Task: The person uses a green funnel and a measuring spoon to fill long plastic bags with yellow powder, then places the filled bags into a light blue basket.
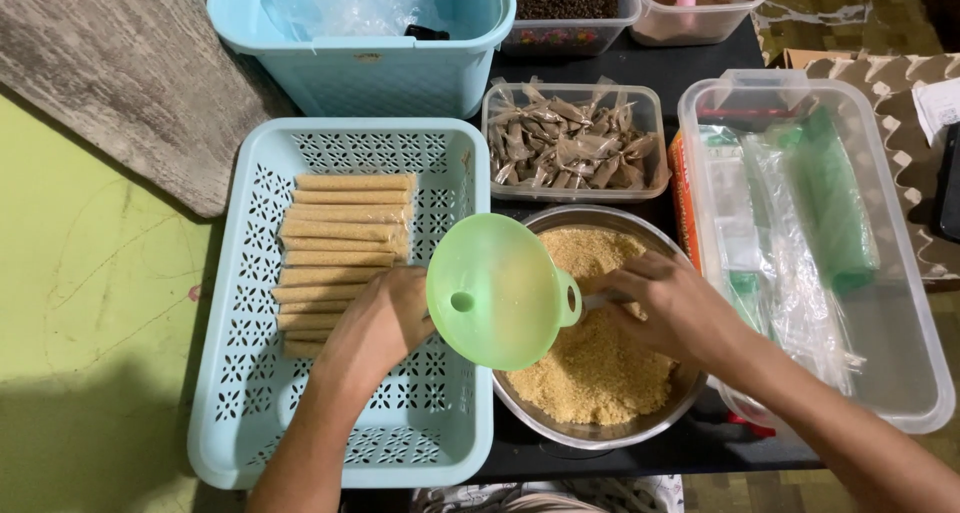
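My left hand grips a light green plastic funnel, tilted on its side above the edge of a blue perforated tray. A row of several filled tan sticks lies in that tray. My right hand is over a metal bowl of golden-brown grains and holds a thin metal handle, likely a spoon, whose end is hidden behind the funnel.
A clear tub of small filled packets stands behind the bowl. A large clear bin with plastic sleeves and a green roll sits at right. A blue basket and two tubs stand at the back.
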